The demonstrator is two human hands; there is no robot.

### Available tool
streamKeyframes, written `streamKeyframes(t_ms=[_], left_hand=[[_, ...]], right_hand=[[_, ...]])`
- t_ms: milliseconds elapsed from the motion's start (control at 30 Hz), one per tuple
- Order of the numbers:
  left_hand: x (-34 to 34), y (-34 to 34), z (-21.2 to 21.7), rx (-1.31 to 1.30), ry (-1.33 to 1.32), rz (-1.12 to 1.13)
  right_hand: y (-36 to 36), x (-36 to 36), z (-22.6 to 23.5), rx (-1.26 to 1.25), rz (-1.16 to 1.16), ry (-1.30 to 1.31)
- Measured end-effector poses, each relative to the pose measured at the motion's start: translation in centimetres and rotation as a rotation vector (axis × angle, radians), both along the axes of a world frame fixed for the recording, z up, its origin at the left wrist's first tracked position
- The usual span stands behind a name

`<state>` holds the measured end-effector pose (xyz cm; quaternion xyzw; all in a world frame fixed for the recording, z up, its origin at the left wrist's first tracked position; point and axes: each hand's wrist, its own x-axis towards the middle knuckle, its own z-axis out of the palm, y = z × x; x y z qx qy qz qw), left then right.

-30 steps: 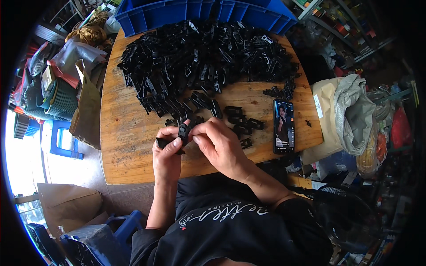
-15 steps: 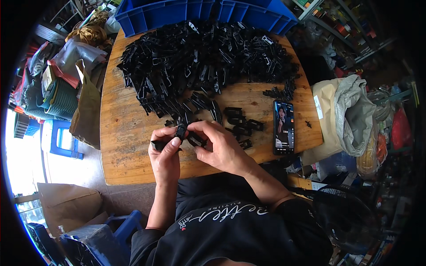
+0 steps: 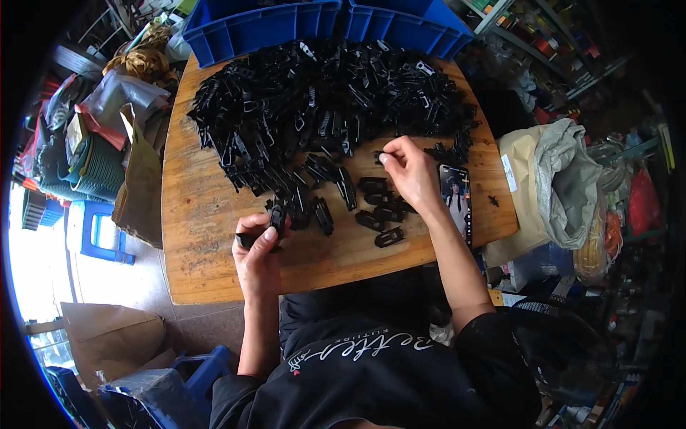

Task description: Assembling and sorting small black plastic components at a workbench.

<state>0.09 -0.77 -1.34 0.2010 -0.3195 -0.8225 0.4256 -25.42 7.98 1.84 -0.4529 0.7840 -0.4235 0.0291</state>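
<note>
My left hand [image 3: 256, 261], near the table's front edge, is closed around a black plastic clip-like part [image 3: 277, 217] held upright under the thumb. Another dark piece shows below its fingers. My right hand [image 3: 416, 179] reaches out farther to the right, with thumb and forefinger pinched on a small black piece [image 3: 378, 155]; its exact kind is too small to tell. Between the hands lies a loose group of black plastic parts [image 3: 389, 237], with single long parts [image 3: 323, 216] beside my left hand. A large heap of similar black parts [image 3: 286, 107] covers the far half of the table.
Two blue plastic bins [image 3: 261, 28] stand along the wooden table's [image 3: 207, 264] far edge. A lit phone [image 3: 457, 196] lies right of my right forearm. Open sacks [image 3: 525, 186] flank the table on the right, a brown paper bag [image 3: 139, 179] and blue stool [image 3: 100, 229] on the left.
My right hand has left the part in my left hand and moved right and away to a small black piece. The left hand has lowered slightly, still holding its part.
</note>
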Motion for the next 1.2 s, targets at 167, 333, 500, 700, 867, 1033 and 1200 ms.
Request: streamKeyframes(t_ms=[167,333,500,700,867,1033,1200], left_hand=[[0.2,-0.2,-0.8,-0.046,-0.047,0.024],[0.1,0.0,-0.1,-0.021,-0.018,0.020],[0.5,0.0,-0.4,-0.007,-0.015,0.021],[0.5,0.1,-0.5,-0.039,-0.070,0.011],[0.3,0.3,0.2,-0.026,-0.059,0.028],[0.3,0.5,0.1,0.004,-0.027,0.056],[0.3,0.5,0.2,0.003,-0.028,0.054]], right_hand=[[0.4,-1.2,-0.6,0.106,0.036,0.379],[0.5,-1.5,-0.6,0.139,0.053,0.212],[1.8,-5.2,1.9,0.207,-0.091,0.448],[4.8,-9.4,1.8,0.396,-0.029,0.407],[5.2,-10.6,1.6,0.322,-0.045,0.350],[4.5,-10.7,1.7,0.308,-0.031,0.120],[4.2,-10.4,1.9,0.311,-0.053,0.002]])
